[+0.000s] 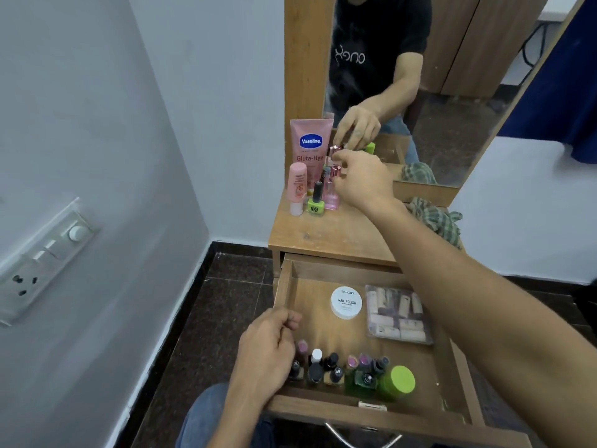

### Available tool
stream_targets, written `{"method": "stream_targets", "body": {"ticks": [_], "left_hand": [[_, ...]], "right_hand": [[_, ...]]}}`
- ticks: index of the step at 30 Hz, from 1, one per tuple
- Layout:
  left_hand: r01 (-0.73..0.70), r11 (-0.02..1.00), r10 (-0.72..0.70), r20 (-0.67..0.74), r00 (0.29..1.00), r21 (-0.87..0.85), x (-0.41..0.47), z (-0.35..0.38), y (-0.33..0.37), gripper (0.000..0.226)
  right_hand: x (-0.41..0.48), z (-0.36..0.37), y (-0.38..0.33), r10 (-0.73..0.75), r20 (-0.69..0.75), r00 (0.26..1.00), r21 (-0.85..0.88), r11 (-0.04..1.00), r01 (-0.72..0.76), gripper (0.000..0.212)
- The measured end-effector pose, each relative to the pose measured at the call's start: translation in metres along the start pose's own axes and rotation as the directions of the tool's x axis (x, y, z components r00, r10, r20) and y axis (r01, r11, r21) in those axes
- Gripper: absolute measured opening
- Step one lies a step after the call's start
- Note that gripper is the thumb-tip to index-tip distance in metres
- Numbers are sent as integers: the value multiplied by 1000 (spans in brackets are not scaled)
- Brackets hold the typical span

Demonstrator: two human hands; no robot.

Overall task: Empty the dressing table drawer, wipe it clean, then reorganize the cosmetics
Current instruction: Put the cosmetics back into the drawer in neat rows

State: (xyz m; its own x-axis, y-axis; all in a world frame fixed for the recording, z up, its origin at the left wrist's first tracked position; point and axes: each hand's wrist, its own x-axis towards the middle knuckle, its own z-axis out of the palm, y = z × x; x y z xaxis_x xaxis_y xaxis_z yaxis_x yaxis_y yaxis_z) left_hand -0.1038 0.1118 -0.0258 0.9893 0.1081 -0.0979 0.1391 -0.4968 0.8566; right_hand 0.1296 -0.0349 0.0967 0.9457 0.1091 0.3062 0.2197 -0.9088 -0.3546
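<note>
The wooden drawer (pixel 355 412) is pulled open below the dressing table top (pixel 339 236). Inside it lie a white nail polish remover jar (pixel 346 302), a clear plastic box (pixel 399 315), a green-lidded jar (pixel 399 381) and a row of several nail polish bottles (pixel 336 370). My left hand (pixel 268 347) is curled at the left end of that row; whether it holds a bottle is hidden. My right hand (pixel 361 182) reaches over the table top and pinches the pink cap of a clear pink bottle (pixel 332 197).
On the table top stand a pink Vaseline tube (pixel 310 147), a small pink tube (pixel 297 185) and a green nail polish bottle (pixel 316 202). A checked cloth (pixel 433 218) lies by the mirror (pixel 452 92). A switch panel (pixel 42 253) is on the left wall.
</note>
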Motion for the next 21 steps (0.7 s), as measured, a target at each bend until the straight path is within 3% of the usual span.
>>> {"method": "stream_targets", "body": {"ticks": [5,12,21], "left_hand": [[0,1000,0,-1,1000,-2,0,0,-1,36],[-12,1000,12,-16,1000,29,0,1,0,35],[-7,999,9,-39,999,47,0,0,2,35]], "right_hand": [[7,7,3,-2,56,998,-68,998,6,38],[8,7,11,-15,72,997,14,1000,14,32],[-41,-25,31,-97,-66,993,33,995,99,11]]}}
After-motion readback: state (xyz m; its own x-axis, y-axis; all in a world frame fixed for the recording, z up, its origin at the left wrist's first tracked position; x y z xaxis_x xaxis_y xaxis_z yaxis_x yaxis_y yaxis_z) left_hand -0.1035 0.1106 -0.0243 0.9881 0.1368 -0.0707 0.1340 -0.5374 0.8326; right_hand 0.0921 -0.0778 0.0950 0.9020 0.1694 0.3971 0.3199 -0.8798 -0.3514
